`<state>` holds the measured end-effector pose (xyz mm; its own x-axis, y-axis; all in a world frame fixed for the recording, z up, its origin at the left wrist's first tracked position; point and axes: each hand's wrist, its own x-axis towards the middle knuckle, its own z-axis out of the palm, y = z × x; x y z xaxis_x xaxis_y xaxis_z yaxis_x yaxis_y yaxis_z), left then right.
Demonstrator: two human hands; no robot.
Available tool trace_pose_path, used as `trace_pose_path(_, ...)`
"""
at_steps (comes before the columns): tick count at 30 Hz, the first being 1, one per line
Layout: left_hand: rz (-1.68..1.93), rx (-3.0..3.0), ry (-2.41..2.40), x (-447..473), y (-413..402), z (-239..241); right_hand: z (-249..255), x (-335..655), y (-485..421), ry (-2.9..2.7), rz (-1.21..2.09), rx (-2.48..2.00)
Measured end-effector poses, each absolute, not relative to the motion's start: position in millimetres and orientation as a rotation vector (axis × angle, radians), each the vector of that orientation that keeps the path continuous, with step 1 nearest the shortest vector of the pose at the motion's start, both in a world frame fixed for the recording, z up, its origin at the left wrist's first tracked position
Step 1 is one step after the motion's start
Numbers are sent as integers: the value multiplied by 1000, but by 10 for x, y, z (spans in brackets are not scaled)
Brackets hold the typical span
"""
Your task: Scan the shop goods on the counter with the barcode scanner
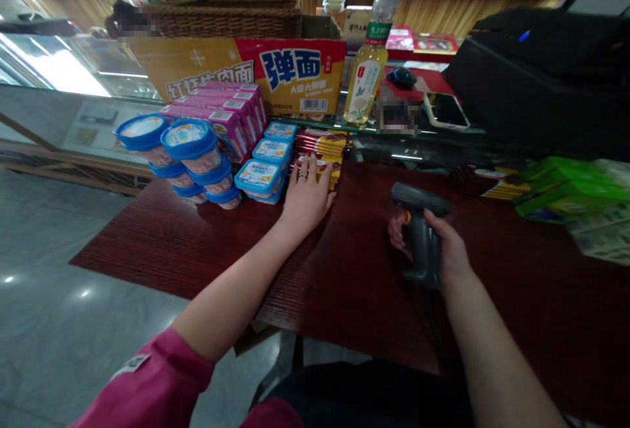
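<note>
My left hand (308,197) rests on a stack of red and yellow wrapped snack bars (329,167), fingers spread over the near packets. A second row of these bars (322,142) lies just behind. Wrapped round the handle of a dark barcode scanner (424,237) is my right hand (451,251); the scanner's head points up and left above the table. Left of my left hand stand small blue-lidded tubs (258,177) in a row. Farther left are stacked round cups with blue lids (189,139) and several pink boxes (231,129).
Behind the goods stands a printed carton (300,77) beside an upright bottle of yellow drink (364,73). A phone (445,111) and a mouse (401,77) lie on the glass shelf. More bars (485,182) and green packs (561,188) sit right on the brown table (344,283).
</note>
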<state>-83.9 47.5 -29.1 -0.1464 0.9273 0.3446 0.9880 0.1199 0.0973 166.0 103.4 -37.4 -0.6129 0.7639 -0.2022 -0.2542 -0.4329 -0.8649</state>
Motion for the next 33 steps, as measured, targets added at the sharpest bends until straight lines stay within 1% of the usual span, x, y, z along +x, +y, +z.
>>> trace_pose_path(4,-561,-1906,-2149,-847,472,-332,-400,1653,1065,-1130,2078,-711)
trace_pose_path(7,-701,-2051,-1989,-691,491,-412,-422,1659,1086,-1054,2065,-664)
trace_pose_path(11,-811,-2398,-1704,-213,633,-562,-453,1831,1221,-902,2039,-642)
trace_pose_path(15,-830,-2626,-1481,349,982,-638,-473,2330,1425,-770,1947,-740)
trace_pose_path(20,-878,-2556,-1443,898,1666,-637,-493,2972,1540,-694,1791,-759)
trace_pose_path(26,-935,-2460,-1413,1287,2375,-638,-563,3081,1594,-699,1754,-749)
trace_pose_path(30,-1058,-2512,-1365,1312,2539,-607,-575,3054,1624,-681,1770,-741)
trace_pose_path(33,-1297,-2578,-1323,1253,2465,-578,-543,3046,1587,-681,1760,-732)
